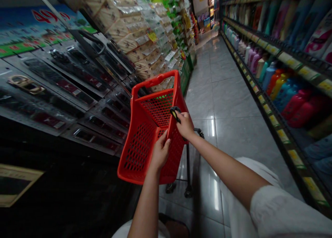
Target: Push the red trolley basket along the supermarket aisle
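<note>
Standing in a store aisle, we look past our pale sleeve (280, 210), on the right arm, to a red shopping cart (145, 148) directly in front of us. Our left hand (161, 151) is closed over the cart's near rim, thumb on one side and fingers on the other. Just beyond it, our right hand (185, 125) pinches a small dark object (175, 114) with a yellow patch against the cart's side; we cannot tell what the object is. Perforated walls enclose the basket, and dark wheels (188, 191) below it rest on glossy gray floor tiles (233, 130). To our left, packaged belts (62, 82), one with a gold-toned buckle, hang in rows beneath a blue and green sign (15, 23) with red numerals. To our right, a long shelf (285, 60) edged with price labels carries bottles (278, 82) in red, orange, yellow, blue and purple, many of them blurred. Past the belts, we see tan packs (124, 27) stacked high, then green packages (176, 20). Farthest from us, a lit display (204, 18) of colorful goods closes the aisle.
</note>
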